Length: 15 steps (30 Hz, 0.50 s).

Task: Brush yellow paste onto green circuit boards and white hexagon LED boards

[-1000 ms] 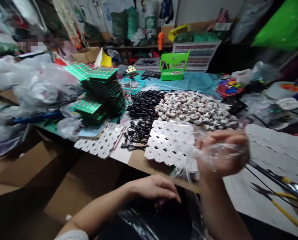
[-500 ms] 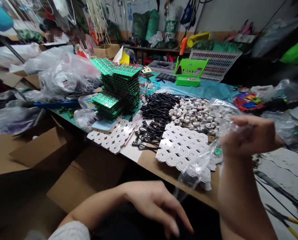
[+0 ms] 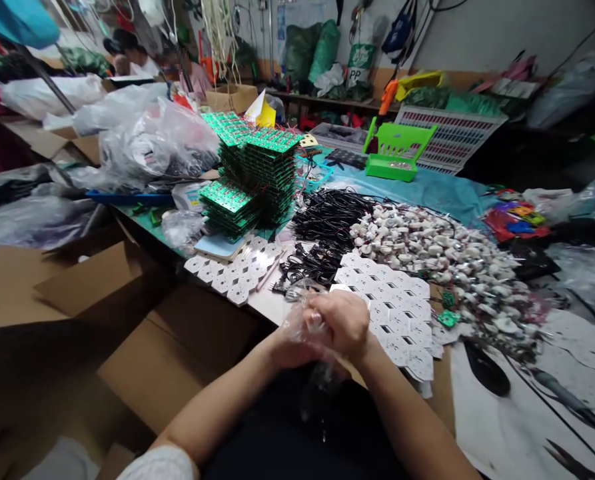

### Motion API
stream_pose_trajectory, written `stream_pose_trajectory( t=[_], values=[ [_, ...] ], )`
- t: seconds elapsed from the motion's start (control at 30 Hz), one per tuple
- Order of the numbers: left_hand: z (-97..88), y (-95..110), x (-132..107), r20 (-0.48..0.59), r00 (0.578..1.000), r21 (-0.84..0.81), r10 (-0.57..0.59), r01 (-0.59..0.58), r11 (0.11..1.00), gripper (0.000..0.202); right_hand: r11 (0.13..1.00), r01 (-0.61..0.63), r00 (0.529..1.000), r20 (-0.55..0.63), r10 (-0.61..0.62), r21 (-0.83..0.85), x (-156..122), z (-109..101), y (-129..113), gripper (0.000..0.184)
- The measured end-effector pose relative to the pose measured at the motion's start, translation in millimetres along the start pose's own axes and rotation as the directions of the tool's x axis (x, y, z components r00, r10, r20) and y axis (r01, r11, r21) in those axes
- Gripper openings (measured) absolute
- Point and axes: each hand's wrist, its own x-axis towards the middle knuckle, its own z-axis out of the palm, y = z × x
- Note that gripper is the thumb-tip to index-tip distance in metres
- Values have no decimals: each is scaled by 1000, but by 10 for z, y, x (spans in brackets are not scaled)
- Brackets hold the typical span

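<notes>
Clear plastic film is bunched in my closed right hand against my left hand, whose grip I cannot tell, beside the white panels; its loose end could snag and drag one down.

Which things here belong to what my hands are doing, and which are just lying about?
In use:
left hand
right hand
clear plastic crumpled at both

Seemingly lying about:
green circuit boards
black cables
white parts
white perforated boards
cardboard boxes

Glossy plastic wrap, matt cardboard box
</notes>
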Motion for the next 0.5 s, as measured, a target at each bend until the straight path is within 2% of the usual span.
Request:
stream_pose_trajectory(
  t=[0.07, 0.13, 0.2, 0.27, 0.33, 0.37, 0.4, 0.47, 0.5],
  values=[
    [-101, -25, -99, -19, 997, 16, -74, 74, 997, 60, 991, -37, 996, 71, 47, -125, -62, -51, 109, 18],
    [-196, 47, -192, -65, 993, 34, -100, 103, 994, 50, 984, -78, 990, 106, 96, -162, -108, -117, 98, 28],
    [-254, 155, -269, -125, 990, 59, -60, 68, 996, 32, 981, -115, 972, 186, 144, -159, -135, -166, 10, 43],
    [-273, 247, -326, -174, 985, 140, -3, 28, 990, 36, 985, -123, 921, 355, 158, -121, -154, -186, -94, 56],
    [-269, 295, -364, -227, 971, 230, 78, -24, 973, 33, 993, -113, 876, 469, 110, -21, -181, -176, -168, 54],
    [-261, 302, -374, -241, 964, 225, 112, -57, 973, 32, 993, -109, 885, 459, 80, 38, -198, -162, -188, 51],
    [-248, 299, -377, -243, 960, 165, 138, -99, 981, 36, 990, -109, 913, 403, 66, 84, -214, -142, -197, 48],
    [-201, 275, -360, -218, 960, -73, 176, -196, 978, 52, 984, -149, 973, 191, 128, 94, -233, -82, -192, 39],
    [-167, 258, -339, -208, 955, -198, 210, -252, 947, 57, 980, -188, 980, 77, 183, 62, -233, -39, -184, 34]
  ],
)
